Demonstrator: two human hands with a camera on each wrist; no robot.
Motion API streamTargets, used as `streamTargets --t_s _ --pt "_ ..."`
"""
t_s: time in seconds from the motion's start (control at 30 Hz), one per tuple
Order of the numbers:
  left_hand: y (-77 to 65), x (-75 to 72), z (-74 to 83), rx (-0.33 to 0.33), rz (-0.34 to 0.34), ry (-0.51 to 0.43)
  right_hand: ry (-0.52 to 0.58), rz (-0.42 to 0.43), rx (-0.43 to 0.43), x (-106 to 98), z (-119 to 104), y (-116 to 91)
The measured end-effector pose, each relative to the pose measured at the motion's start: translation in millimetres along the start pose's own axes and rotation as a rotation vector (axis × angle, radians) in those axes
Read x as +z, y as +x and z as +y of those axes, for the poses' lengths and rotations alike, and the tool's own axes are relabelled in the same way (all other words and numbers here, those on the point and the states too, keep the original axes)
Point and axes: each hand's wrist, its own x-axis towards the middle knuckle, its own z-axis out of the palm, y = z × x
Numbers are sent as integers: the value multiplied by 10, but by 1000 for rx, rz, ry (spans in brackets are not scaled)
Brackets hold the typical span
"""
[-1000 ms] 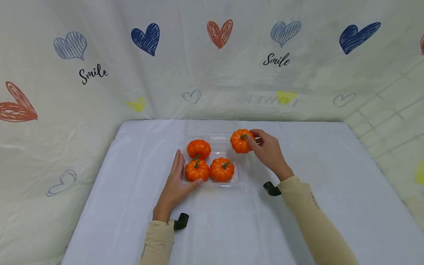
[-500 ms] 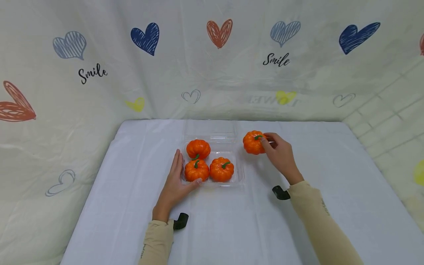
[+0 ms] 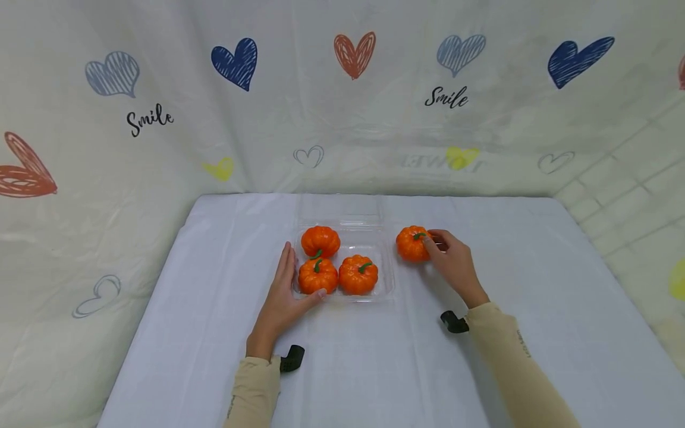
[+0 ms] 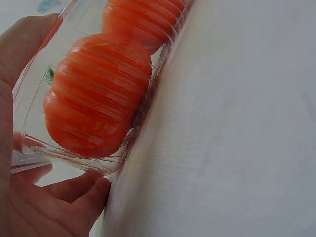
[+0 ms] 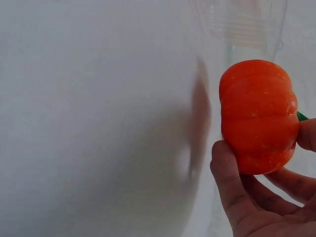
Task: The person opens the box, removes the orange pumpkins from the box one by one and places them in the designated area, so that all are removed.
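My right hand (image 3: 457, 261) pinches a small orange toy pumpkin (image 3: 413, 244) with a green stem, thumb near the stem and fingers around its side. In the right wrist view this pumpkin (image 5: 257, 116) hangs just above the table, its shadow beside it. To its left lies a clear plastic clamshell container (image 3: 389, 282) holding a back-left pumpkin (image 3: 321, 239), a front-left pumpkin (image 3: 317, 278) and a front-right pumpkin (image 3: 357, 276). My left hand (image 3: 282, 303) grips the container's front-left corner, fingers along the left wall and thumb at the front rim.
The container's transparent lid (image 3: 339, 208) is folded back toward the rear edge of the table. White cloth covers the table (image 3: 342, 368). Behind it hangs a pale curtain (image 3: 299, 107) printed with hearts and words.
My right hand has carried the pumpkin from over the container's back-right corner rightward, then lowered it toward the tabletop beside the container. The left hand stays at the container.
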Motion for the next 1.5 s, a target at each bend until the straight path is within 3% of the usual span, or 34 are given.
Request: streamTargets --t_s 0.23,0.67,0.93,1.23,1.5 --pt "-19 4 2 5 0 -5 13 -14 45 90 41 -25" --pt "-10 -10 -16 10 2 3 10 20 26 162 60 -51" --pt "0 -13 -20 9 -4 -5 95 43 105 107 5 -109" --pt "7 -12 -11 16 -4 -12 222 51 17 -15 -202 -235" --pt "8 -8 -19 9 -6 -8 285 21 -82 91 -501 -317"
